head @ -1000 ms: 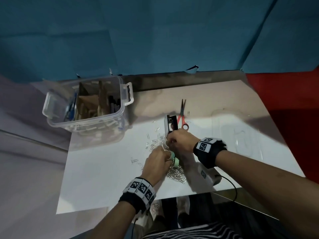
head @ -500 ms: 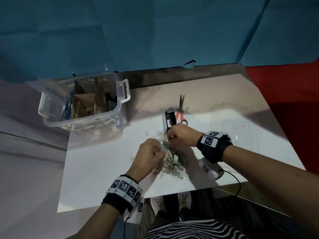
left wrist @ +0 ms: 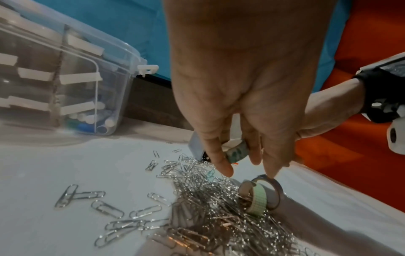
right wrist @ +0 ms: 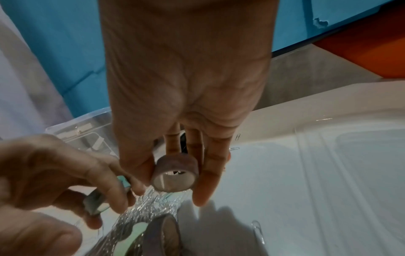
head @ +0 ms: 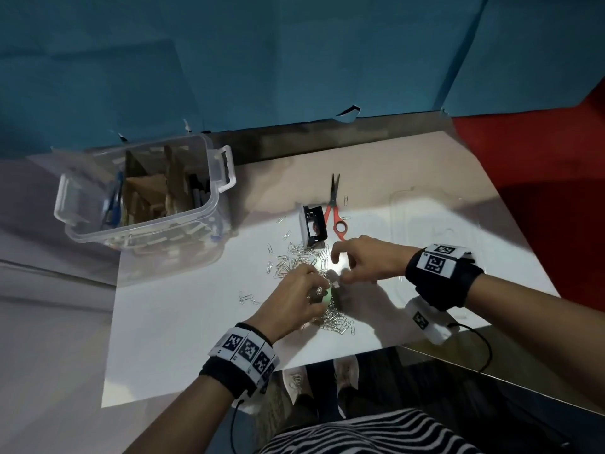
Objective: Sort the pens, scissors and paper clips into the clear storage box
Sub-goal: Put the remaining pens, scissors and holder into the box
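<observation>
Paper clips: a loose silver heap (head: 330, 309) on the white sheet (head: 183, 322) in the middle of the desk (head: 425, 152), with strays scattered toward the box; none seem lifted yet.
Scissors: red-handled pair (head: 335, 208) lying flat beyond the heap, just beside a small black-and-white stapler-like thing (head: 312, 229); not touched.
Pens: several already stand in the box, dark ones in the right compartment, blue ones at the left.
Storage box: clear box (head: 144, 231) at the far left of the sheet, lid off, cardboard dividers inside.
Lid: clear lid (head: 425, 224) lying flat to the right.
Tape rolls: small rolls mixed into the heap; a pale green one (left wrist: 258, 199) stands on edge among the clips.
Left hand: the left hand (head: 294, 298) is over the heap, its grip curled round a small roll; fingertips (left wrist: 225, 170) point down at the clips.
Right hand: the right hand (head: 366, 260) pinches a brownish roll (right wrist: 175, 175) between thumb and fingers.
Step in hand: seemingly clearing the rolls out of the clips.
Next move: set the rolls aside, then scoop the clips together; they are thin and tangled, so gather with both hands and carry to a free compartment.
</observation>
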{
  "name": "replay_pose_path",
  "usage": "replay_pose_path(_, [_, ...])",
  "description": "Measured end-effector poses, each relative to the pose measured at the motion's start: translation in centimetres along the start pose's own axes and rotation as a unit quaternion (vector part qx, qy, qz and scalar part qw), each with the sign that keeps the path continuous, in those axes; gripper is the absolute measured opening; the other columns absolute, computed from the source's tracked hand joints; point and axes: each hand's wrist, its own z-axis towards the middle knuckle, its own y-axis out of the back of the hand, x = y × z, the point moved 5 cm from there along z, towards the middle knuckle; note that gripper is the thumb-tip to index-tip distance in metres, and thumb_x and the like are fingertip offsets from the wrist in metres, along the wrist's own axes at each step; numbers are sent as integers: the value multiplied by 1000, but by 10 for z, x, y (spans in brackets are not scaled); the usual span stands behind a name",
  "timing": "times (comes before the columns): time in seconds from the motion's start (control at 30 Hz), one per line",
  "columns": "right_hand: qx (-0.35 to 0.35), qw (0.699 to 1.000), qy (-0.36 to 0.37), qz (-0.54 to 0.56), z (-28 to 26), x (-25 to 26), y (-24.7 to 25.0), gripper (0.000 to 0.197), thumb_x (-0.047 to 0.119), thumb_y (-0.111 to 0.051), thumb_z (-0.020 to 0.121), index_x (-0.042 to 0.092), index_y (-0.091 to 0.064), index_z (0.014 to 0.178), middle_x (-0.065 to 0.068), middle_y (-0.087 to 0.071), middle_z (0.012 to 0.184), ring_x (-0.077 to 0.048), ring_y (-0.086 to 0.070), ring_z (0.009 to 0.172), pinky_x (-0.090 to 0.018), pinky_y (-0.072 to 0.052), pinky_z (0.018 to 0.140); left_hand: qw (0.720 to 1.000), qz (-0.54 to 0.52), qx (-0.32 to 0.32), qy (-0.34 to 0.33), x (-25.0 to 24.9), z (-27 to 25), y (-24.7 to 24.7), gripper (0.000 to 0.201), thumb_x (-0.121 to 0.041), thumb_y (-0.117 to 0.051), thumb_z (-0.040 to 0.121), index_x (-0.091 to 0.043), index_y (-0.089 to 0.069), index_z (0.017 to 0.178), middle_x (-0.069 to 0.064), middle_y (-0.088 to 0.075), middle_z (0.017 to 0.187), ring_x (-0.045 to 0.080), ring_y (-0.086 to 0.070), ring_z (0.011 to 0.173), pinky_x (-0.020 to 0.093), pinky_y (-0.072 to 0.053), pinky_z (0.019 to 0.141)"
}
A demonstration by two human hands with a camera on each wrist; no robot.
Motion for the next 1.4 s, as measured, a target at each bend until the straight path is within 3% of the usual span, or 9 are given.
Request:
replay_pose_path(0.13, [26,996,-10,-89,0,1,-22,54,42,-71,82,22,-49,126,1,-52,93,-17,-52,80,-31,-41,70,998,57,14,5,-1,1,-11,49,-31,-79,81,-21,-64,127,4,-46,134,21,-39,125,34,-43,100])
replay_pose_path(0.27, [2,990,-1,-144,5,2,-40,48,39,-68,84,19,-50,123,-9,-61,107,-27,-57,94,-33,-41,72,997,77,-9,17,0,1,-16,48,-26,-76,85,-22,-62,130,3,-43,140,21,-35,131,38,-48,100])
replay_pose_path(0.43, [-40,986,-2,-161,8,0,-41,36,43,-58,90,16,-48,112,-12,-63,99,-31,-60,89,-41,-49,72,997,70,-36,16,5,1,-13,41,-26,-72,89,-22,-62,129,3,-45,139,20,-37,129,36,-48,99])
replay_pose_path(0.73, [-58,985,-13,-161,17,-4,-35,36,44,-59,90,16,-51,112,-9,-63,102,-29,-60,92,-36,-45,71,996,78,-41,35,10,10,-8,42,-35,-70,90,-18,-63,128,2,-43,142,20,-36,130,32,-48,99])
replay_pose_path(0.9, [-99,987,9,-125,10,-1,-2,32,42,-60,90,22,-53,114,-4,-60,98,-24,-58,93,-33,-39,68,993,68,-93,25,14,12,29,45,-35,-73,89,-19,-62,129,4,-44,143,21,-38,130,34,-45,104])
replay_pose_path(1.03, [-66,987,1,-147,16,5,22,26,40,-64,87,21,-60,105,-1,-57,95,-22,-58,91,-34,-44,70,992,95,-74,31,17,18,53,49,-36,-75,87,-21,-61,131,2,-46,140,21,-39,128,39,-48,100])
replay_pose_path(1.17, [-27,983,-22,-180,33,8,28,29,38,-64,87,17,-64,107,-4,-61,110,-22,-58,95,-34,-49,76,988,144,-42,38,19,22,59,39,-27,-71,90,-15,-64,126,6,-45,140,23,-40,127,39,-50,98])
replay_pose_path(1.33, [-34,982,-36,-185,46,7,28,22,32,-64,87,18,-62,104,2,-54,92,-19,-55,83,-26,-39,62,959,279,-36,13,19,23,59,25,1,-65,86,-3,-66,111,13,-52,129,29,-44,119,36,-54,85])
replay_pose_path(1.4, [-32,986,-32,-162,47,7,29,21,32,-67,86,20,-64,103,4,-57,93,-17,-56,83,-27,-42,63,949,314,-35,-4,18,25,60,24,6,-62,85,-2,-66,108,14,-54,124,30,-46,117,38,-55,82])
